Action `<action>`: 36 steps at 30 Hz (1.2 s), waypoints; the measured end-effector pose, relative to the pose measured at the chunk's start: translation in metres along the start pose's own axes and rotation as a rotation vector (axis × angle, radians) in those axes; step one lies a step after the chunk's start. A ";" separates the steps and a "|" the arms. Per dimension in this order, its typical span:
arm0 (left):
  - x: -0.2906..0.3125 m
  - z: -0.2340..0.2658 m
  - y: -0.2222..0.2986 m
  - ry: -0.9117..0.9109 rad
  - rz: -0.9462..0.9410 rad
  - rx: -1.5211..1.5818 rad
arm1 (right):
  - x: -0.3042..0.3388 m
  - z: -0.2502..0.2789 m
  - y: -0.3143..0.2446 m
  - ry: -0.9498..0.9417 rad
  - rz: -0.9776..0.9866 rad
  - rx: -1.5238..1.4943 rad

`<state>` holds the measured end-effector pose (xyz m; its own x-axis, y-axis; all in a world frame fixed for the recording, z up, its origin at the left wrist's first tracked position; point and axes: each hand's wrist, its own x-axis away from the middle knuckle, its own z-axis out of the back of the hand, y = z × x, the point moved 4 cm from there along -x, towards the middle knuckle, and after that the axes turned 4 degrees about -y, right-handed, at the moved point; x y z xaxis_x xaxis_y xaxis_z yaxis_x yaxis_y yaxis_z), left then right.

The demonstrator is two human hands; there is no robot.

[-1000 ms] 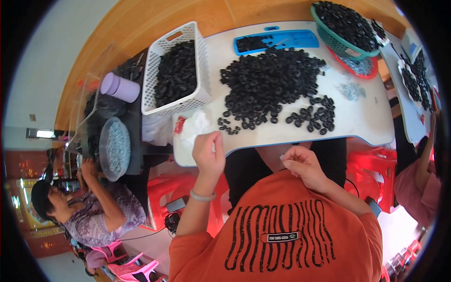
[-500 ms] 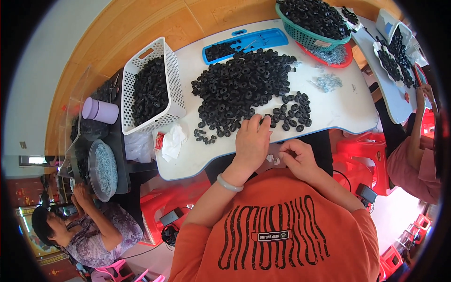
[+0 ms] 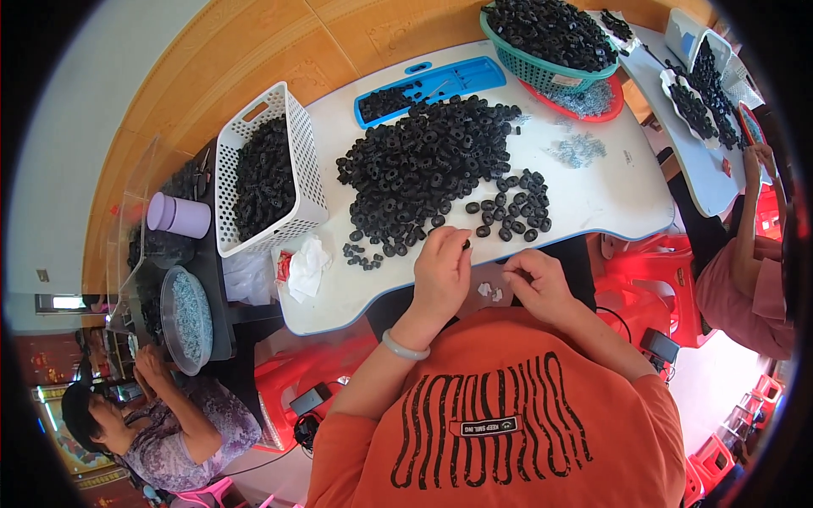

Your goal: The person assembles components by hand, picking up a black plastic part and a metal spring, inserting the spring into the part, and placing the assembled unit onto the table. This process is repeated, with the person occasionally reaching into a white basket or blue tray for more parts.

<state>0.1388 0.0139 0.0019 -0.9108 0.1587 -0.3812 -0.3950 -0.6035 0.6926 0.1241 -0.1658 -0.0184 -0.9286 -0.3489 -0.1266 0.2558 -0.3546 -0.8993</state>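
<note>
My left hand [image 3: 441,273] is at the table's front edge, its fingers closed on a small black plastic part [image 3: 467,245]. To its right, in front of my chest, my right hand [image 3: 542,284] is closed with the thumb against the curled fingers. What it holds, if anything, is hidden. A large pile of black plastic parts [image 3: 428,157] covers the middle of the white table [image 3: 610,199]. Right of the pile lies a loose group of rounded black pieces [image 3: 518,207]. Some smaller black bits [image 3: 364,256] are scattered at its front left.
A white perforated basket [image 3: 309,161] of black parts stands at the left, near crumpled tissue [image 3: 308,269]. At the back are a blue tray [image 3: 474,78] and a green basket [image 3: 542,72] over a red dish [image 3: 611,108]. Clear small pieces [image 3: 577,150] lie right. Other people sit on both sides.
My left hand has drawn back from the black pieces toward me, and a black part now shows between its fingers. My right hand has stayed nearly still. The view has shifted slightly.
</note>
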 end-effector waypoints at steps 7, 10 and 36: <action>0.027 0.014 0.004 -0.042 0.210 0.416 | -0.008 -0.011 -0.006 -0.049 -0.067 -0.151; 0.038 0.016 0.010 -0.062 0.244 0.491 | -0.010 -0.027 -0.011 -0.166 -0.206 -0.517; 0.065 0.037 -0.013 0.218 0.282 0.440 | -0.033 -0.075 -0.038 -0.272 -0.185 -0.658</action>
<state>0.0807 0.0607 -0.0094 -0.9609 -0.1548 -0.2295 -0.1952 -0.2091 0.9582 0.1247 -0.0762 -0.0110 -0.8193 -0.5672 0.0833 -0.1927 0.1356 -0.9719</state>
